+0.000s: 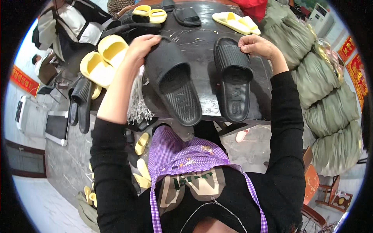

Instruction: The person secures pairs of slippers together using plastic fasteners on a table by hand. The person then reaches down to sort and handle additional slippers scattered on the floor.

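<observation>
Grasps with the left hand (144, 47) the toe end of one black slide (176, 87), slanted in view across the near edge of the dark table (205, 46). Pinches between thumb and fingers of the right hand (257, 46) the toe rim of a second black slide (235, 81), near the first and more nearly upright in view. Leaves unclear any contact of either heel with the table. Includes, at left, a yellow pair of slides (104, 66) and a bundle of white strands (138, 97); at right, stacked grey-green sacks (318, 85).

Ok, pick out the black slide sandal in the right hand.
The rightmost black slide sandal, ribbed across its strap: the right hand pinches it, while the left hand holds the slanted slide.
</observation>
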Demonstrator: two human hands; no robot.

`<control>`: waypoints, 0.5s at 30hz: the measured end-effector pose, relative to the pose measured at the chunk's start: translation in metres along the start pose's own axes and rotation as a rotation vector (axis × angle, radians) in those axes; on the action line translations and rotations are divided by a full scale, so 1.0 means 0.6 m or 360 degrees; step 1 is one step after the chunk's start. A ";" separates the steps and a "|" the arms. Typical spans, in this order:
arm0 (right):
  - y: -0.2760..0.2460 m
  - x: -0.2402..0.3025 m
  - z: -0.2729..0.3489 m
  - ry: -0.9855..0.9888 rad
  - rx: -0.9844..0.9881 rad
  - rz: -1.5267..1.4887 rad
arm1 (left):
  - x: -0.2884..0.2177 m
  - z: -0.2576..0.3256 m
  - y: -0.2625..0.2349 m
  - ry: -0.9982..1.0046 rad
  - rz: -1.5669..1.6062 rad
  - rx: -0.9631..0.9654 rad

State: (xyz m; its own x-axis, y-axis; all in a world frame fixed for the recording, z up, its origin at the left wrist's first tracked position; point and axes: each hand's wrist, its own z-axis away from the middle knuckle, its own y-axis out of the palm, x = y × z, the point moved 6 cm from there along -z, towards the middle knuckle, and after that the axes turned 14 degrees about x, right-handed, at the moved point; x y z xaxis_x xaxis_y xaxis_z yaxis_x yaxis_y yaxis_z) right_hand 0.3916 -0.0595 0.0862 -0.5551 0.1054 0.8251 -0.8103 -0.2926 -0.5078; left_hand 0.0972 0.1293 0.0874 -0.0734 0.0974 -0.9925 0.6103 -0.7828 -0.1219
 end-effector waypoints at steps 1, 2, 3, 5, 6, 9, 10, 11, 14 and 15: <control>0.009 0.003 -0.018 -0.0035 0.0049 -0.0009 | 0.013 -0.026 0.004 0.0029 0.0043 0.0066; 0.017 0.005 -0.033 -0.0062 0.0079 -0.0007 | 0.020 -0.041 0.016 0.0059 0.0083 0.0131; 0.018 0.006 -0.043 -0.0047 -0.0016 0.0003 | 0.026 -0.051 0.018 0.0109 -0.0087 0.0010; 0.024 0.003 -0.071 -0.0021 -0.0188 0.0022 | 0.034 -0.064 0.027 0.0334 -0.0493 -0.0284; 0.028 -0.002 -0.083 -0.0051 -0.0144 0.0033 | 0.041 -0.068 0.029 0.0513 -0.0734 -0.0452; 0.003 -0.060 -0.077 -0.0046 -0.0515 0.0019 | 0.043 -0.029 0.068 0.0739 -0.0980 -0.0727; -0.004 -0.074 -0.057 -0.0175 -0.0764 -0.0094 | 0.040 -0.005 0.099 0.0659 -0.0926 -0.0356; -0.009 -0.077 -0.044 -0.0316 -0.1002 -0.0209 | 0.040 0.023 0.123 0.0570 -0.0869 -0.0004; -0.001 -0.069 -0.043 -0.0364 -0.1096 -0.0302 | 0.041 0.108 0.103 0.0598 -0.1247 -0.0160; -0.003 -0.068 -0.036 -0.0377 -0.1164 -0.0339 | 0.049 0.115 0.084 0.0584 -0.1252 -0.0149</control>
State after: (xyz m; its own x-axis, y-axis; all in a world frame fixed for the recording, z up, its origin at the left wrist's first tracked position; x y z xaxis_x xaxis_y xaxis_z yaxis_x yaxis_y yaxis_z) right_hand 0.4116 -0.0430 0.0478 -0.3861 -0.1402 0.9117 -0.8580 0.4176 -0.2992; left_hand 0.0712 0.0502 0.0523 -0.2517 0.7929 -0.5549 0.5525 -0.3530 -0.7551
